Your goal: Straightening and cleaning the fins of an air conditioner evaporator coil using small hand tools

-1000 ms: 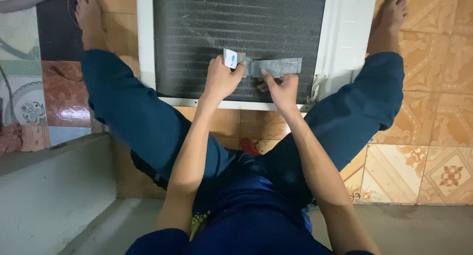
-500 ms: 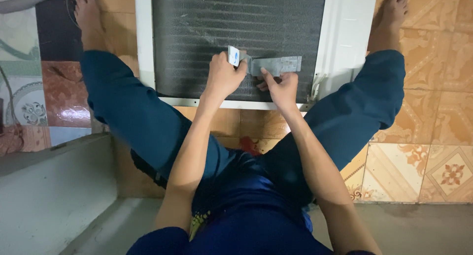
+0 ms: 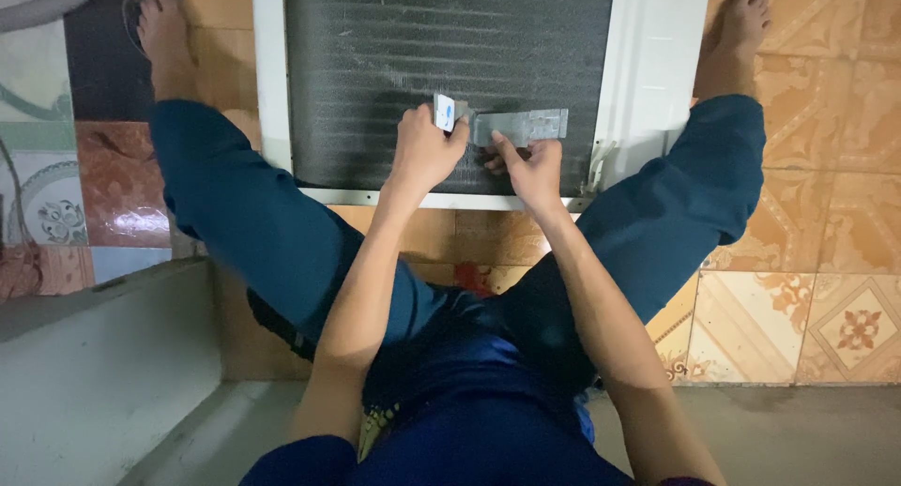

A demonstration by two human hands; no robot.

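With the grey strip (image 3: 519, 127) laid on the dark fin panel (image 3: 441, 64), the left hand (image 3: 424, 153) grips a small white card (image 3: 445, 112) at its end while the right hand (image 3: 531, 170) presses it flat, smoothing seemingly unfinished.

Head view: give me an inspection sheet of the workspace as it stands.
Surface: patterned tile floor, person seated, legs spread.
Job's things: white-framed finned coil unit lying flat; grey metal strip on the fins; small white card.
Clutter: nothing seen.
Grippers: left hand holds the card upright on the fins; right hand presses the strip's near end.
Cables: thin cord at far left; grey hose top left.
Surroundings: grey concrete step, bare feet beside the unit.
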